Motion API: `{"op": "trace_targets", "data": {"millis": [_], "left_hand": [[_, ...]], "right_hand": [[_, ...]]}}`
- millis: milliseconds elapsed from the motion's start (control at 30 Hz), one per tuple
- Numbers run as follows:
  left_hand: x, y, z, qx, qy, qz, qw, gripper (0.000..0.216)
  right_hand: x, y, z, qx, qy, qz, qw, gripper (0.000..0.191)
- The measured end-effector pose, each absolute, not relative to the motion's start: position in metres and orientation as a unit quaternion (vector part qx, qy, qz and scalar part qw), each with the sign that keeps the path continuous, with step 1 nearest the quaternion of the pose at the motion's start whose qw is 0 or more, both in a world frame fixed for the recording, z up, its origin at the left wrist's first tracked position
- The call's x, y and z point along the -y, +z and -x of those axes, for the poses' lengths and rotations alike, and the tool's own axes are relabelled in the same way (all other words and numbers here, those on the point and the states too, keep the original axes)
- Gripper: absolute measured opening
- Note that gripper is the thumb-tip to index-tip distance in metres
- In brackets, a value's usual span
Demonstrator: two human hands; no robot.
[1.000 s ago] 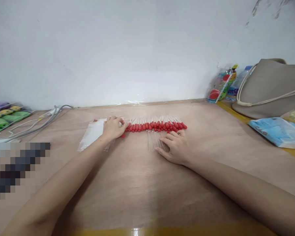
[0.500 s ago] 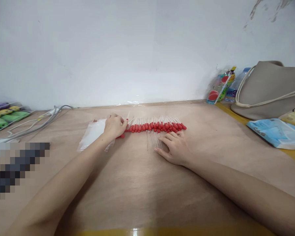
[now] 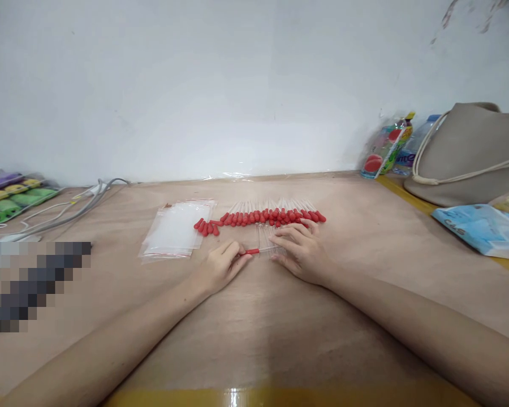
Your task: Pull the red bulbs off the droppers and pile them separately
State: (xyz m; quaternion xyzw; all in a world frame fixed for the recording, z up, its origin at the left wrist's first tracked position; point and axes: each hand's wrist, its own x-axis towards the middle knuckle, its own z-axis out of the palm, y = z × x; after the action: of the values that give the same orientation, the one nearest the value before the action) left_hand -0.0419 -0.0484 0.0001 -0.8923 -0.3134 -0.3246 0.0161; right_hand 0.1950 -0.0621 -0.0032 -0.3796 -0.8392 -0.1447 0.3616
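Note:
A row of clear droppers with red bulbs lies across the middle of the brown table. My left hand pinches one red-bulbed dropper by its bulb, just in front of the row. My right hand rests beside it, fingers pressed on a small clear bag that lies flat on the table; the dropper's glass tip points into that bag. A stack of clear zip bags lies to the left of the row.
A beige bag and a blue packet sit at the right. Drink bottles stand against the white wall. Grey cables and a green and purple pack lie at the left.
My left hand left the row's left end and came toward me with one dropper, now beside my right hand. The stack of zip bags is uncovered.

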Motion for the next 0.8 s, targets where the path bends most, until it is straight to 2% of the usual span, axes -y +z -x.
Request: {"op": "trace_targets", "data": {"millis": [200, 367, 800], "left_hand": [[0.048, 0.000, 0.036, 0.286, -0.349, 0.892, 0.035, 0.006], [0.048, 0.006, 0.027, 0.269, -0.322, 0.907, 0.039, 0.023], [0.050, 0.008, 0.020, 0.236, -0.297, 0.925, 0.024, 0.014]], "right_hand": [[0.060, -0.004, -0.192, 0.852, -0.126, 0.360, 0.359, 0.013], [0.061, -0.002, -0.187, 0.856, -0.117, 0.347, 0.366, 0.013], [0.064, -0.002, -0.187, 0.870, -0.119, 0.311, 0.363, 0.013]]}}
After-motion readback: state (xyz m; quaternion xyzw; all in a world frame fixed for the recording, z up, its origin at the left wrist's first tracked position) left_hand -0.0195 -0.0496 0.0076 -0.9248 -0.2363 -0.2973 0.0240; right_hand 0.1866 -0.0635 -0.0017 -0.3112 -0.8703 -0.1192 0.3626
